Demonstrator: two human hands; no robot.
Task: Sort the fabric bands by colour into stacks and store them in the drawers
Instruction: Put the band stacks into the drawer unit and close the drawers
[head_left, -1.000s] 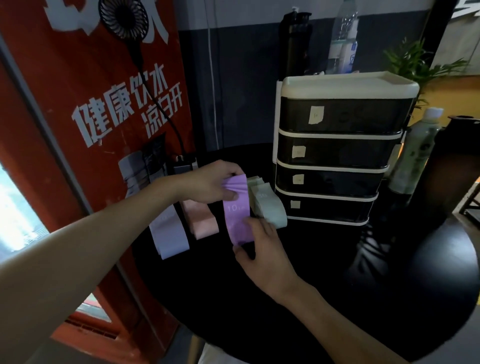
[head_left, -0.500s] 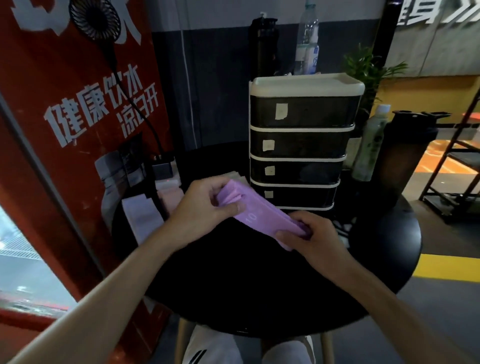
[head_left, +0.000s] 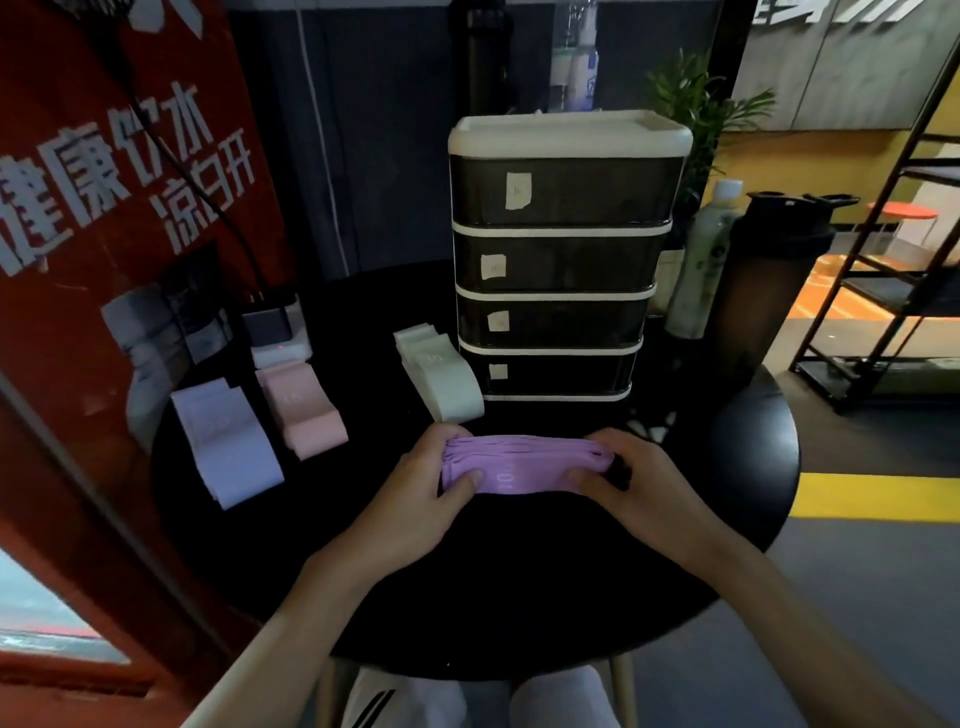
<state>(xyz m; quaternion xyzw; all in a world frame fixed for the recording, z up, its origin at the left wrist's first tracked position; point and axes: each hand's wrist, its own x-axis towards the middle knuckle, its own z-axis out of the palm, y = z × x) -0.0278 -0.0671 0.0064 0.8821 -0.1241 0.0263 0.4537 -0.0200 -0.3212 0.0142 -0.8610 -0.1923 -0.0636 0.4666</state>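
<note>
Head view, from the left of the round black table (head_left: 519, 597): a lavender stack (head_left: 226, 439), a pink stack (head_left: 304, 410), a pale green stack (head_left: 441, 379) beside the closed drawer unit (head_left: 561, 260). Left hand (head_left: 421, 488) and right hand (head_left: 644, 483) pinch opposite ends of the purple stack (head_left: 524, 465) (lying crosswise).

The red panel (head_left: 119, 218) reads "健康饮水 凉白开". The purple band stack (head_left: 519, 465) shows "10"; the drawer labels (head_left: 518, 190) are illegible

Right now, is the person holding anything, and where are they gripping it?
Yes: a stack of purple bands, held by its two ends, the left hand on the left end and the right hand on the right end.
</note>
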